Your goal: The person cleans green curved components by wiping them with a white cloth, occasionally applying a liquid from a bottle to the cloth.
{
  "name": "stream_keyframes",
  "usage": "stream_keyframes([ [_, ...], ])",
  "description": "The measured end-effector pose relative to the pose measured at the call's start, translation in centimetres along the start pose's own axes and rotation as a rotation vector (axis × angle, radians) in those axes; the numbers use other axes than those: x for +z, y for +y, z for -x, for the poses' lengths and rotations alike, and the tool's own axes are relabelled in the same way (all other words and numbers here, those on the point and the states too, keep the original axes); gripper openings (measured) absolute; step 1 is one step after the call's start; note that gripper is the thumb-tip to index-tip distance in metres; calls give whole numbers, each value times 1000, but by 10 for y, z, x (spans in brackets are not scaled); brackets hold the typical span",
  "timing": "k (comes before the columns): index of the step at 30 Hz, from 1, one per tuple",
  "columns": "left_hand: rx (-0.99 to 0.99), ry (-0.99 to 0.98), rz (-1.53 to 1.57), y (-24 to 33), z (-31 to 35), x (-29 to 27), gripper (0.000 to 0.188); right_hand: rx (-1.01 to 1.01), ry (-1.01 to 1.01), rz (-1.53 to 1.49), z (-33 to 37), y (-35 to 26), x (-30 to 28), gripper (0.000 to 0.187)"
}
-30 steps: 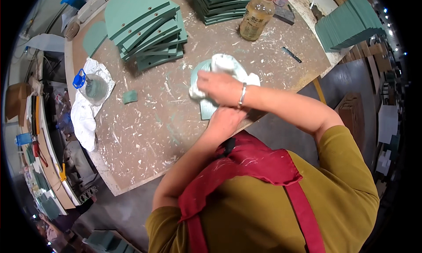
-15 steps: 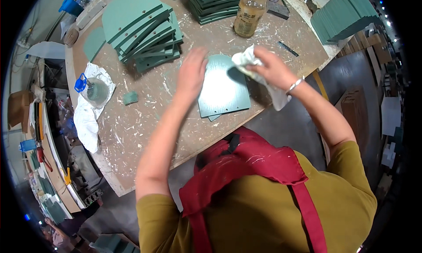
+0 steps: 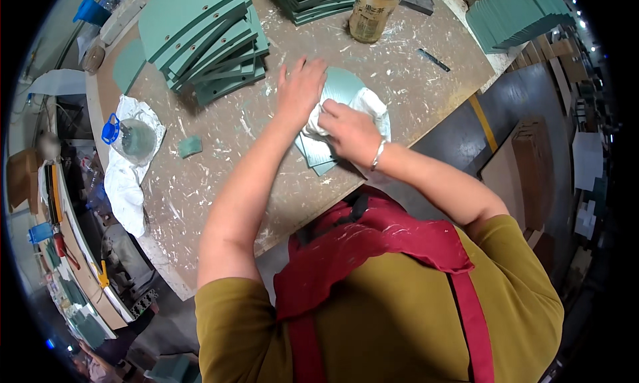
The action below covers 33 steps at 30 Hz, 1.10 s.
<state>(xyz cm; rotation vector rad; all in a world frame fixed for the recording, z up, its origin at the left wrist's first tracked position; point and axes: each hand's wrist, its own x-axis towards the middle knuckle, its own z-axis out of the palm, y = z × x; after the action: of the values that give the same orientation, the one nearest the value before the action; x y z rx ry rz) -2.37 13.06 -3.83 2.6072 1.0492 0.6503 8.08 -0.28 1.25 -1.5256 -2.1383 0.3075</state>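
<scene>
My right hand (image 3: 351, 133) is closed on a crumpled white cloth (image 3: 370, 103) and presses it against a pale green, round-topped panel (image 3: 342, 82). The cloth and hand hide much of that panel. The corner of a second green piece (image 3: 324, 168) sticks out from under its near edge. My left hand (image 3: 303, 93) lies along the panel's left edge with its fingers spread, holding nothing.
Stacks of green curved panels (image 3: 200, 33) stand at the back left and back centre. A bottle of amber liquid (image 3: 374, 13) stands behind the panel. A blue-capped clear jug (image 3: 136, 140) rests on a white rag (image 3: 126, 195). A dark pen-like tool (image 3: 434, 59) lies at right.
My right hand has moved left and nearer with the cloth, from the panel's right edge onto its middle. The fingers of my left hand have spread.
</scene>
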Motion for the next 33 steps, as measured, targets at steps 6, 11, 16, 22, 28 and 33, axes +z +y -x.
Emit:
stream_keyframes([
  [6, 11, 12, 23, 4, 5, 1, 29, -34, -101, -54, 32, -40, -1, 22],
  [11, -23, -34, -3, 4, 4, 1, 29, 71, -103, -5, 7, -47, 10, 17],
  [16, -9, 34, 17, 4, 9, 2, 29, 111, -246, -134, 33, -55, -4, 16],
  [22, -39, -9, -1, 7, 8, 0, 30, 135, -23, 7, 12, -37, 7, 14],
  [28, -53, 8, 41, 4, 9, -1, 30, 257, -361, -225, 83, -48, -23, 15],
  [33, -50, -11, 39, 8, 9, 2, 31, 420, 132, -180, 32, -18, -59, 17],
])
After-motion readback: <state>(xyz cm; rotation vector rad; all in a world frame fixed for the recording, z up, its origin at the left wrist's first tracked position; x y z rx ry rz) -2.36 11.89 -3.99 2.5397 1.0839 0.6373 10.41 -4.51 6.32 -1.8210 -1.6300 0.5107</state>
